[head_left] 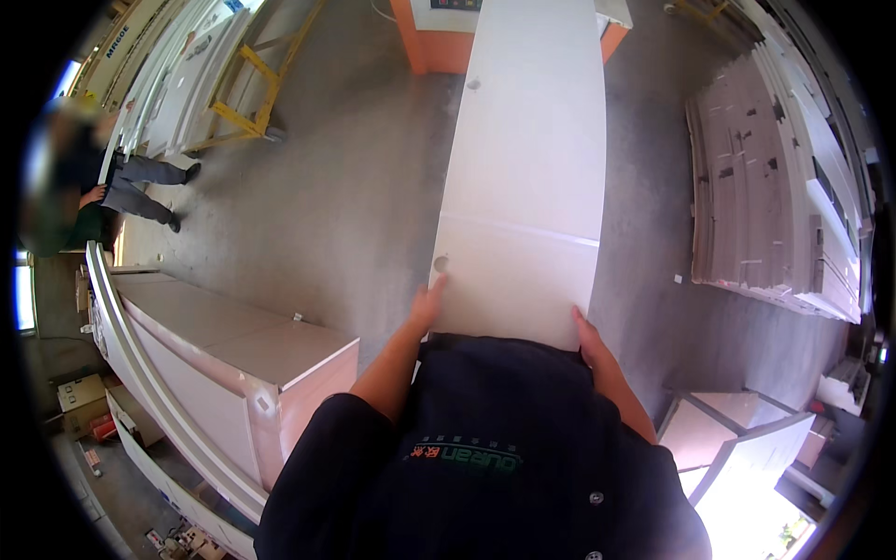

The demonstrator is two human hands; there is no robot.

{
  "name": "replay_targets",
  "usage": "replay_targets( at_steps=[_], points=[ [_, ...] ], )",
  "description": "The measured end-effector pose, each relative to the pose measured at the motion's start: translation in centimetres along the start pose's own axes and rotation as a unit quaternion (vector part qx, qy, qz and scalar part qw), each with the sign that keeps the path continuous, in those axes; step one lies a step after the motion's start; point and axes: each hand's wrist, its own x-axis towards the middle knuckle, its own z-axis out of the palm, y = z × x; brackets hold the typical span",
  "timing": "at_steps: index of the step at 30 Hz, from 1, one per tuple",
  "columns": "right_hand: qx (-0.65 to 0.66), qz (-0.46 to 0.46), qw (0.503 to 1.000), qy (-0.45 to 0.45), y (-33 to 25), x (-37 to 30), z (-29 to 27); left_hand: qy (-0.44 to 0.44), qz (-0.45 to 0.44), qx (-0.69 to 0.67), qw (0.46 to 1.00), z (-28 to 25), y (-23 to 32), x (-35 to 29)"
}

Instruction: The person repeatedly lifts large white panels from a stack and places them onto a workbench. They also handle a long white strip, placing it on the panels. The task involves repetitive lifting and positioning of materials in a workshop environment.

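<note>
A long white panel [523, 159] stretches away from my waist, its near end close against my dark shirt. Along its left edge are two round hollows, and a thin line crosses it near my end. My left hand [429, 303] grips the left edge just below the nearer hollow, thumb on top and the other fingers hidden underneath. On the opposite edge, close to the near corner, my right hand [586, 334] holds the panel with its fingers mostly out of sight. The far end lies over an orange and white machine [439, 45].
Stacked boards [747, 177] stand on the right. To the left are a large box-like bench [215, 327], long pale strips [168, 373] and a yellow rack [257, 93]. Another person [140, 182] stands at the far left. A grey-edged frame [737, 429] is beside my right arm.
</note>
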Motion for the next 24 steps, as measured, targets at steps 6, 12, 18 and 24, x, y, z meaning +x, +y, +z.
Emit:
replay_targets(
  at_steps=[6, 12, 18, 24],
  points=[
    [-0.023, -0.018, 0.999, 0.038, -1.1, -0.8, 1.3, 0.043, 0.025, 0.015, 0.999, 0.4, -2.1, 2.2],
    [-0.006, -0.009, 1.000, 0.012, -0.7, -0.4, 0.7, 0.016, 0.021, 0.033, 0.999, 0.1, -2.3, 2.1],
    [-0.020, -0.044, 0.999, 0.016, 0.9, 0.9, -0.4, 0.024, 0.037, 0.052, 0.998, 0.3, -1.5, 1.7],
    [-0.038, -0.018, 0.998, 0.044, 0.9, 1.1, -0.5, 0.042, 0.033, 0.046, 0.997, 0.2, -1.3, 1.1]
  ],
)
